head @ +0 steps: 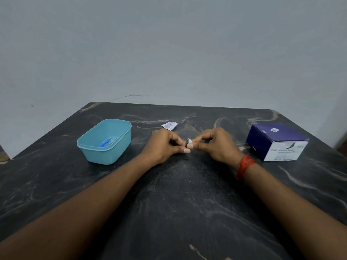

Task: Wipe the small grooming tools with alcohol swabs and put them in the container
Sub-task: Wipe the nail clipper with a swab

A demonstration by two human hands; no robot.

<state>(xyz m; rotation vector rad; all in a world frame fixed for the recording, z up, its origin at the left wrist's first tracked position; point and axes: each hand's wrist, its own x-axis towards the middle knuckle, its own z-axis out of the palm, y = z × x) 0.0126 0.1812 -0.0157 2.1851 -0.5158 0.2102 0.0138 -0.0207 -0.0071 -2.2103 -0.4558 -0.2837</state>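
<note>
Currently | left hand (165, 145) pinches a small dark tool (187, 142), right hand (214, 145) pinches a white swab (190, 141) onto it, hands together over the table (187, 194) | risk: tool, probably thin metal, slips from fingertips | container (112, 152) at left holds a blue tool (104, 143) | box (276, 145) reads "BD Alcohol Swabs"; wrapper (169, 125) print unreadable

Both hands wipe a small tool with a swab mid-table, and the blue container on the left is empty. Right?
Not empty: the head view shows a blue-handled tool lying inside the blue container. The left hand and right hand do work a small tool with a swab.
</note>
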